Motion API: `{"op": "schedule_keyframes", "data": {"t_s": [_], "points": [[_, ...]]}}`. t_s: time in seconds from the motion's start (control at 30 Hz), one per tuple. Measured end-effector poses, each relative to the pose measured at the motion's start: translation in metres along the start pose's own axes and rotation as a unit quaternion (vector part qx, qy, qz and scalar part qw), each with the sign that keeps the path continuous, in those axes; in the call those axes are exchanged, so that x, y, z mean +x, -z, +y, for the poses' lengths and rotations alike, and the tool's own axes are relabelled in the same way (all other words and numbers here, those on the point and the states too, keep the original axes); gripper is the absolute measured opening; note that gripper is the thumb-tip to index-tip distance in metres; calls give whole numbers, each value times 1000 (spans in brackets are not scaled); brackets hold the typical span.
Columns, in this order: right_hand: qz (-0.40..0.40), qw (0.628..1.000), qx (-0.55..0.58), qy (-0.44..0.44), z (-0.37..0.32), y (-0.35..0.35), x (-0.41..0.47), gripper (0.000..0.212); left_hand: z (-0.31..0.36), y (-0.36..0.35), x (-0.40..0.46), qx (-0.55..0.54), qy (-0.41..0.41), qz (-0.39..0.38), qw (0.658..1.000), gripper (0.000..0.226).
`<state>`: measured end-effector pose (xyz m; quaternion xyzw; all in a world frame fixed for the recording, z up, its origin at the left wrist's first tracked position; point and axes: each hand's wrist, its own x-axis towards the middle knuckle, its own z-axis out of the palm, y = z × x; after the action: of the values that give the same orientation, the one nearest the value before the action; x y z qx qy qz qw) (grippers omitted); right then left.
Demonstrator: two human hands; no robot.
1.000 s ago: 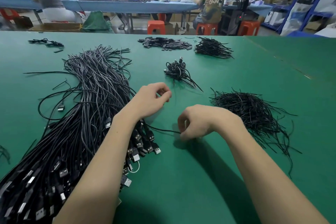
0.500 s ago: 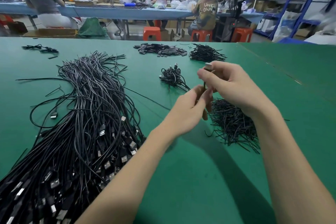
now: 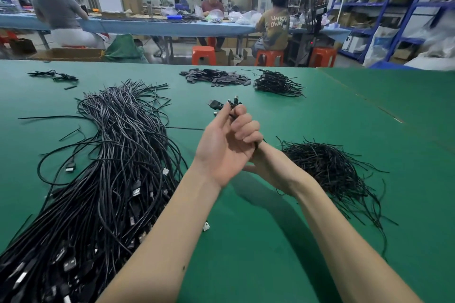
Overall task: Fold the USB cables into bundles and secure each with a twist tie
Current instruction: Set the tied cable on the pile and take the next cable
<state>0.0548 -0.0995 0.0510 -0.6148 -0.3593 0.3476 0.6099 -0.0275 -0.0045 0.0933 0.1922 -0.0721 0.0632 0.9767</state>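
My left hand (image 3: 226, 147) is raised above the green table (image 3: 246, 241), palm toward me, its fingers curled round a black USB cable (image 3: 218, 105) whose plug sticks out above the fingertips. The cable trails left over the table toward a big heap of loose USB cables (image 3: 110, 167). My right hand (image 3: 270, 170) sits just below and behind the left; its fingers are mostly hidden and close on the cable where it leaves the left fist. To the right lies a pile of black twist ties (image 3: 327, 170).
Far across the table lie a heap of flat black pieces (image 3: 214, 77), a heap of short black cables (image 3: 277, 83) and a small cluster (image 3: 54, 76) at far left. People sit at a blue bench beyond. Blue shelving (image 3: 403, 5) stands at right.
Both hands rose from the table with one cable. My left hand turned palm-up and closed round it; my right hand dropped from above the left to below it.
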Motion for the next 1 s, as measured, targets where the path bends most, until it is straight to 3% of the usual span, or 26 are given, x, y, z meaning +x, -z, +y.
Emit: {"op": "schedule_keyframes", "data": {"t_s": [0.1,0.3,0.4,0.53,0.7,0.77,0.9,1.0], "points": [[112,983,-104,100,-7,-1,-1,27,-2,0,0,-21,16,3,1000,43],[-22,960,-273,51,-13,12,-12,51,6,-2,-2,9,5,4,1000,44],[6,978,-203,48,-19,17,-12,42,18,-1,-5,-29,-10,-6,999,46],[-42,976,-210,44,-17,4,-10,38,12,-5,-5,-41,-7,-28,999,49],[-81,968,-237,-4,-13,5,-10,76,19,2,-3,-2,-19,-5,1000,48],[-84,979,-181,-42,-23,20,-17,81,33,10,-4,36,-39,17,998,49],[-71,983,-141,-97,-38,52,-39,43,44,22,-4,119,-72,81,987,51],[-162,972,-126,-116,-41,64,-49,24,44,27,-2,119,-95,91,984,48]]}}
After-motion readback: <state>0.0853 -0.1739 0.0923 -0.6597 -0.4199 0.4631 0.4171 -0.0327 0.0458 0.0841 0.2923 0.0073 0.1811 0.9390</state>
